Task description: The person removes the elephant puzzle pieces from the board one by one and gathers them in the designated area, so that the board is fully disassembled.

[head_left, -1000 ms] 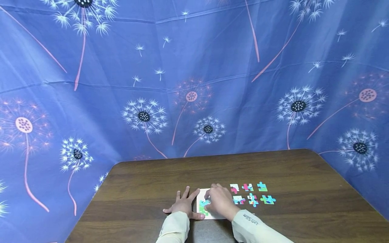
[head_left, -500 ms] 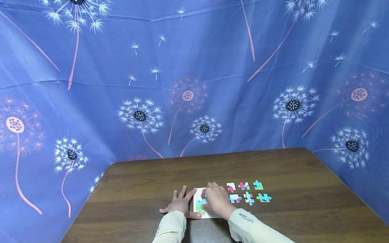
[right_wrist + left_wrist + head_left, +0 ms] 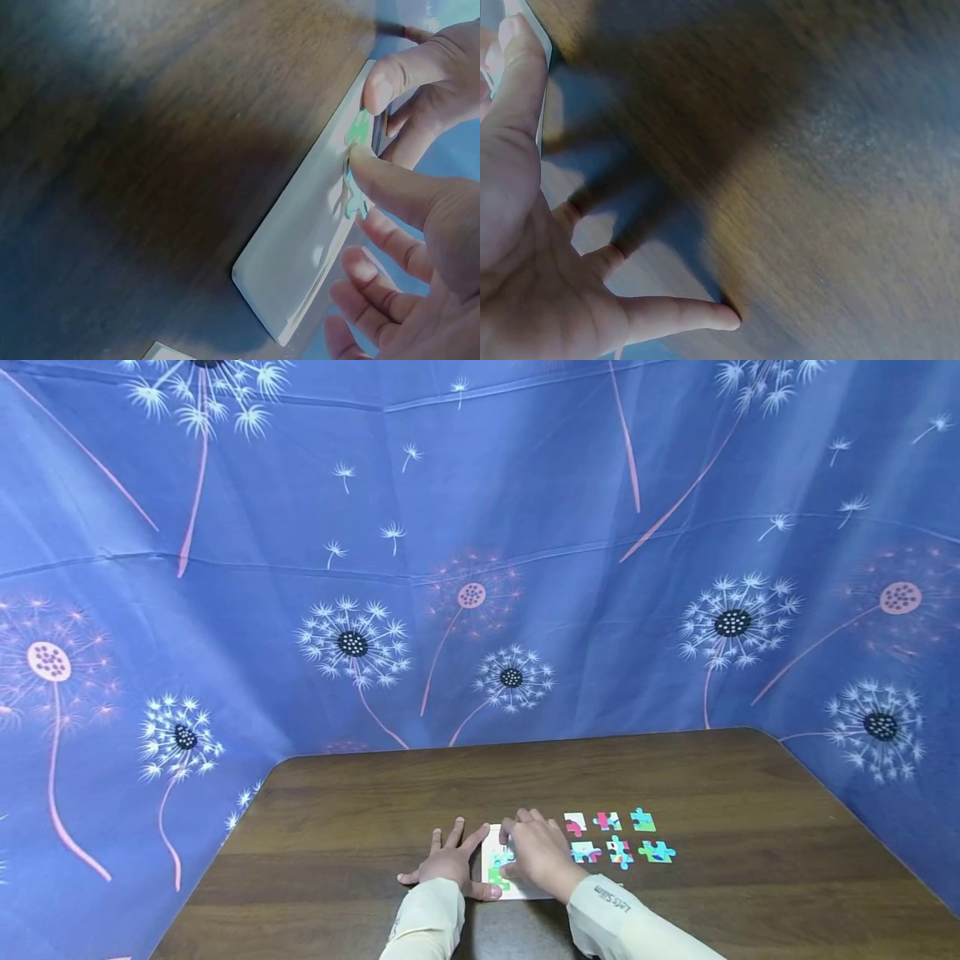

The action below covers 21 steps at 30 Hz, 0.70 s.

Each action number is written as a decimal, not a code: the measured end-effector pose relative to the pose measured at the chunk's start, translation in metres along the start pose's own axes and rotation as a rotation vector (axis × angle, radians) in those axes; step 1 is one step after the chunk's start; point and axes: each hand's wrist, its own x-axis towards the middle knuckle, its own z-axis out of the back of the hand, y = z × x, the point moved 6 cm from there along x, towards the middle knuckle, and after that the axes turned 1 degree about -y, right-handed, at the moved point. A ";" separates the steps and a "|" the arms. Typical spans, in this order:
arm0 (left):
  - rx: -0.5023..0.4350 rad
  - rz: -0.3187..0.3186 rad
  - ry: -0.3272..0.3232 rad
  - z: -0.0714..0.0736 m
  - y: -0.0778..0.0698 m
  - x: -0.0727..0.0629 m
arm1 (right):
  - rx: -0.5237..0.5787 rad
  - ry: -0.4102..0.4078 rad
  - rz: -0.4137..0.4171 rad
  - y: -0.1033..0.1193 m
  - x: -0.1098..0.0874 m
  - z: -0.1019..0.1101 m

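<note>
A pale puzzle board [image 3: 289,259] lies flat on the table between the two hands. My left hand [image 3: 447,867] is spread wide on its left side, thumb [image 3: 523,71] resting on the near left corner and the other fingers reaching over the wood. My right hand [image 3: 542,853] is over the board and pinches a blue puzzle piece [image 3: 351,187] between thumb and index finger. Right beside that piece, a green puzzle piece [image 3: 361,129] sits at the board's left side, close to the left thumb. The right hand covers much of the board in the head view.
Right of the board, loose puzzle pieces lie in two rows, among them a pink-and-white piece [image 3: 575,823], a blue-green piece [image 3: 642,820] and a wider blue-green piece [image 3: 657,852]. Behind the brown wooden table [image 3: 360,810] hangs a blue dandelion-print cloth [image 3: 600,610].
The head view sways slightly. My left hand stays spread at the board, and my right hand keeps pinching the blue piece with only a slight shift. The loose pieces lie as before.
</note>
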 end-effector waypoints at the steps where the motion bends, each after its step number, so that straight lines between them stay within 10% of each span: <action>1: 0.002 0.004 0.007 0.000 0.000 0.000 | 0.008 0.005 -0.003 0.000 0.000 0.000; 21: 0.019 0.004 -0.023 -0.008 0.004 0.008 | 0.094 -0.017 0.103 -0.002 -0.001 -0.002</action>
